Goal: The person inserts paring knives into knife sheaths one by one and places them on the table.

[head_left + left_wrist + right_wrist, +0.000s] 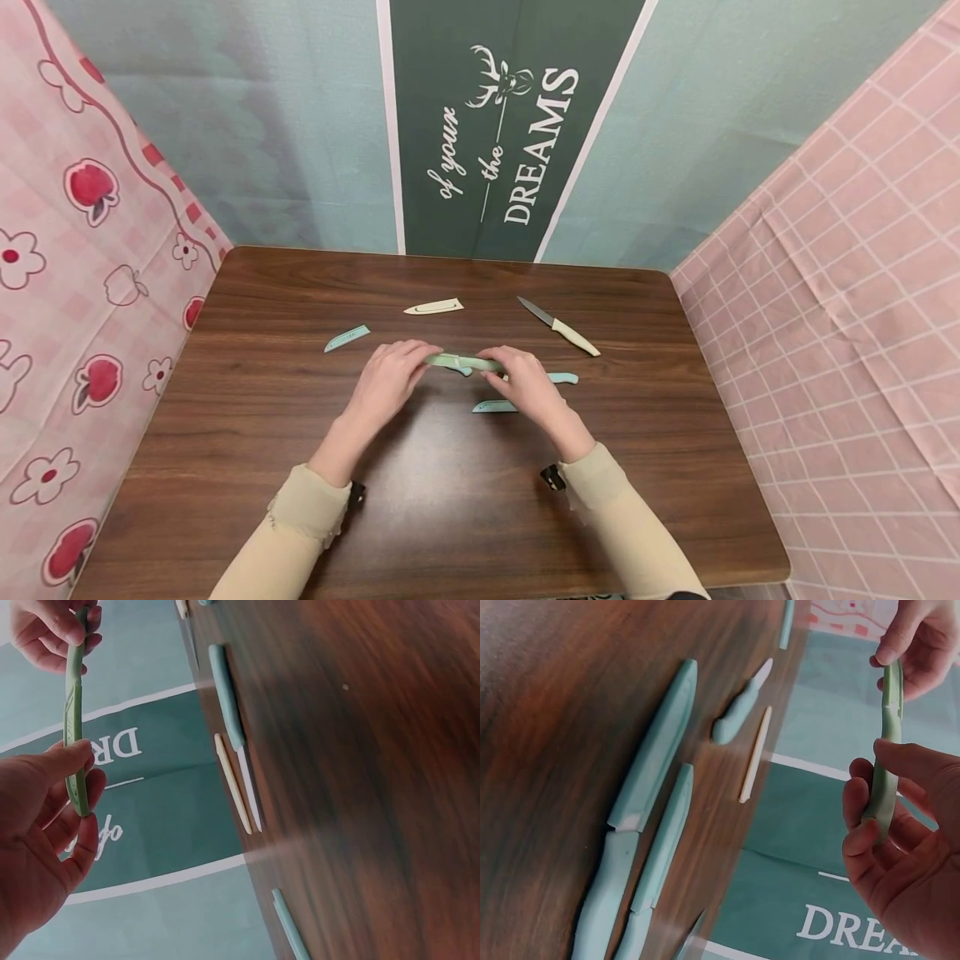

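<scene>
Both hands hold a light green knife above the table, its blade hidden inside a matching green sheath. My left hand point(388, 379) pinches the sheath point(73, 712) between thumb and fingers. On the other end, my right hand point(525, 382) grips the curved green handle point(886, 780). Handle and sheath meet end to end between the hands. Below and behind them lies a small blue-handled knife point(739, 712) with a bare blade. Two blue knives in sheaths, a larger one point(656, 754) and a slimmer one point(664, 840), lie under the right hand, partly covered by it in the head view.
Farther back on the wooden table point(247, 400) lie a cream sheath point(435, 307) and a cream-handled knife point(574, 337) with a bare grey blade. A blue sheath point(347, 337) is at the left. Fabric-covered walls enclose the table's back and sides.
</scene>
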Demonstrator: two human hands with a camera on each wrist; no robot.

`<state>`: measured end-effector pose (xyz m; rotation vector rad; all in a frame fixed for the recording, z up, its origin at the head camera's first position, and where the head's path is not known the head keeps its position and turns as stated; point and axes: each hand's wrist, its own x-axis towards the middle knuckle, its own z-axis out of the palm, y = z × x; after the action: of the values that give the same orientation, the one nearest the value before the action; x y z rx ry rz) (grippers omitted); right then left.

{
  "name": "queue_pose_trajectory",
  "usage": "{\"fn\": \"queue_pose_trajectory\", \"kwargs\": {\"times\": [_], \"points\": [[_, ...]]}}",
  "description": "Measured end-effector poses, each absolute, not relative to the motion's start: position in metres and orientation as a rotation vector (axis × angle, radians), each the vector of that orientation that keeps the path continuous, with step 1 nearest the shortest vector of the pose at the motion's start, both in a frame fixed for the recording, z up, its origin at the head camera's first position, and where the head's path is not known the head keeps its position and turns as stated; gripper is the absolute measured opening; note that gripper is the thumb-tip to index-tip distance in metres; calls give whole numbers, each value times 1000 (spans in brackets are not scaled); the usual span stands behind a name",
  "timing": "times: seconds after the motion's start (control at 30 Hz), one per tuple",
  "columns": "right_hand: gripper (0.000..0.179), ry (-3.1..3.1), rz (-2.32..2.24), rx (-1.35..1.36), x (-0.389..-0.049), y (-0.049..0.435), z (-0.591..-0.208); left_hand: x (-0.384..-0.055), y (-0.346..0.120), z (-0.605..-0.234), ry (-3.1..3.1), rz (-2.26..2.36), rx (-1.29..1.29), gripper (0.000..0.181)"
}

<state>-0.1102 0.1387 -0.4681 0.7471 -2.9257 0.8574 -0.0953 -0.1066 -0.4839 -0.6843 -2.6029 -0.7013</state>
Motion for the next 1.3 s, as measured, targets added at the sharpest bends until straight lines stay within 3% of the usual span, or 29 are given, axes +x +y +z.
{"fn": "queue_pose_trajectory", "kwargs": {"times": [1.3], "points": [[23, -2968, 693, 879, -90, 98, -531, -78, -154, -532, -2810, -710, -585, 28]]}}
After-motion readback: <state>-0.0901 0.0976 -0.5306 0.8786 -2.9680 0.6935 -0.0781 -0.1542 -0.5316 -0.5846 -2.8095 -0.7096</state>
